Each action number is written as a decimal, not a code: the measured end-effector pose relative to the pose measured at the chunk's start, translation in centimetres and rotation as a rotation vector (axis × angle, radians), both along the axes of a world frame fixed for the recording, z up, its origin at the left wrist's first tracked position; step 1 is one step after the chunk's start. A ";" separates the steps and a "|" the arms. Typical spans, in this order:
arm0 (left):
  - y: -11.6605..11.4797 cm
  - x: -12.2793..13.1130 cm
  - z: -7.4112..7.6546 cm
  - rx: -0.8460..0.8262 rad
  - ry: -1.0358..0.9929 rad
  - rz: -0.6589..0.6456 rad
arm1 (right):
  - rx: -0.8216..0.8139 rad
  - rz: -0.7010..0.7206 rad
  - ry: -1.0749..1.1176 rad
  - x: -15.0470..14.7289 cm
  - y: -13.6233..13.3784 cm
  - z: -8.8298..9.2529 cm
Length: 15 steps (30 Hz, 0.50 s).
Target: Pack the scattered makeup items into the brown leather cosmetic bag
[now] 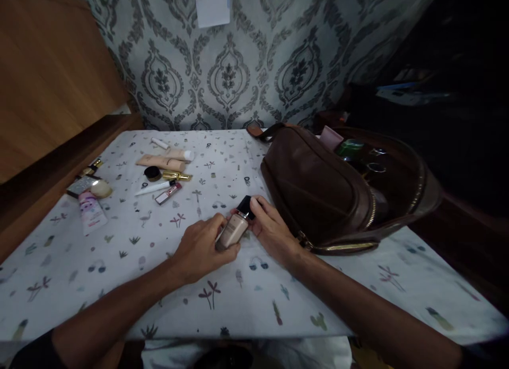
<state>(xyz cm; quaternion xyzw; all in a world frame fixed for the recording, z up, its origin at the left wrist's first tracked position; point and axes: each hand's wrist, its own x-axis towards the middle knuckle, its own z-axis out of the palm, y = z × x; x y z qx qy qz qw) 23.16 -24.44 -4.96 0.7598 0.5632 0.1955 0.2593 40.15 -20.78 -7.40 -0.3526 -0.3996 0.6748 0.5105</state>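
Note:
A foundation bottle (234, 230) with beige contents and a black cap is held tilted above the table, its cap end toward the upper right. My left hand (205, 247) is closed around the glass body. At the other end, the fingers and thumb of my right hand (271, 228) grip the black cap (245, 206). The cap sits on the bottle. Close beside my right hand lies a brown leather bag (312, 178), unzipped, with several items showing inside.
Several cosmetics lie at the left: beige tubes (161, 162), a black-lidded jar (152, 173), a gold tube (177, 176), a lip gloss (168, 193) and a pink-purple tube (91, 212). A printed cloth (159, 316) covers the table. A wooden panel (51, 56) borders the left.

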 end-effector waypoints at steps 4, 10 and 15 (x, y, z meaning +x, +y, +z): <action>-0.1 -0.2 -0.3 0.013 -0.084 0.010 | 0.015 0.066 0.001 -0.1 -0.2 0.0; 0.1 -0.5 -1.2 0.133 -0.146 -0.005 | 0.053 0.108 0.017 0.2 -0.1 -0.2; 0.7 -0.8 -1.6 0.406 -0.083 -0.013 | 0.057 0.109 0.008 0.8 -0.1 0.7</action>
